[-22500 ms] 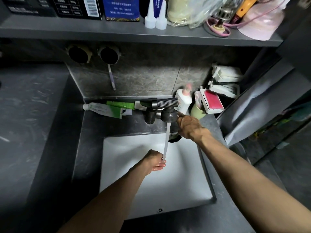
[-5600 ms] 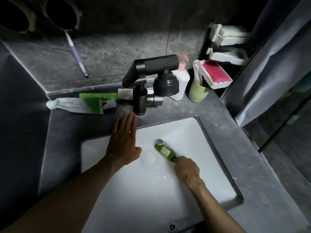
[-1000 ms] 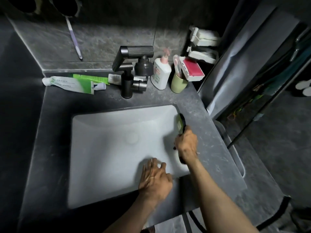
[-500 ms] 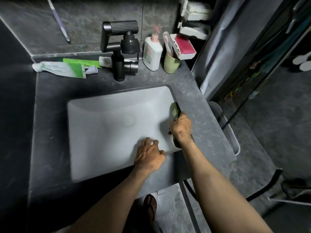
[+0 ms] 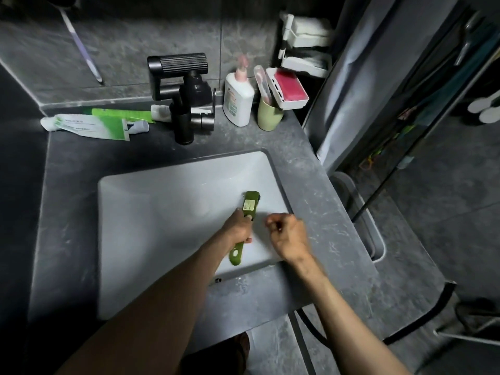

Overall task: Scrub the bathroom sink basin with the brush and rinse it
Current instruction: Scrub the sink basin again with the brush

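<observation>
The white rectangular sink basin (image 5: 162, 234) is set into a grey stone counter. A green long-handled brush (image 5: 251, 205) lies with its head against the basin's right slope, and its handle end (image 5: 235, 257) points toward me. My left hand (image 5: 239, 227) grips the brush handle at its middle. My right hand (image 5: 289, 236) hovers just right of the brush over the basin's right rim, fingers curled shut with nothing in them. The black faucet (image 5: 184, 96) stands behind the basin with no water running.
Two toothpaste tubes (image 5: 89, 125) lie left of the faucet. A white pump bottle (image 5: 238, 101), a green cup (image 5: 269, 115) and a soap dish with pink soap (image 5: 288, 89) stand at the back right. A grey curtain (image 5: 365, 77) hangs at the right.
The brush has passed from my right hand to my left hand. My left hand left the front rim and now holds the handle; my right hand has let go and drawn back.
</observation>
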